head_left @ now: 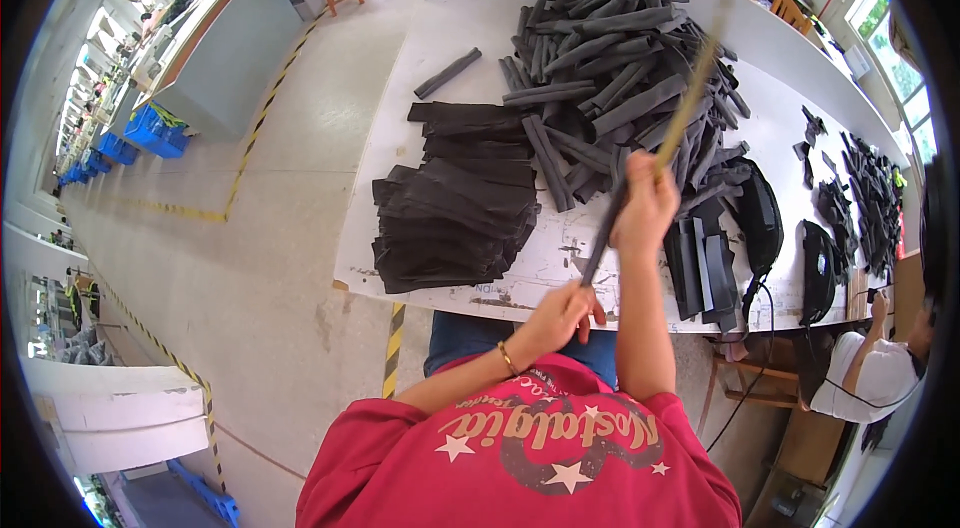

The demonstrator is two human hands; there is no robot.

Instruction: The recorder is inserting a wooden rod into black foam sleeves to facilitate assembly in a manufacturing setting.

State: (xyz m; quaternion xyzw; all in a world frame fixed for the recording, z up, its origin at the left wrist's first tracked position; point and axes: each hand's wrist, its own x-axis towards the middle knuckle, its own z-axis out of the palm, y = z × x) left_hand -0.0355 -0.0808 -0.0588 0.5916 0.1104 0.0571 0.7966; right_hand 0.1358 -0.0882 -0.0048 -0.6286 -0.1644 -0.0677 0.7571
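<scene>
Leftmost on the white table [460, 33] lies a stack of dark strips [455, 218], flat, limp and uneven at the ends. Next, at the near edge, the left hand [568, 316] has its fingers curled on the lower end of a narrow dark sleeve [604, 240]. That sleeve slants up to the right hand [645, 208], clenched around it and a pale, blurred rod [692, 103]; whether the rod runs inside is hidden. Probably the work goes best with both in one line, the near end pinned and the pull even, lest the cloth bunch. Beyond, a tangled heap [610, 48] holds matt charcoal tubes, rolled and creased. Farther right sit smooth, curved black pouches [760, 218].
</scene>
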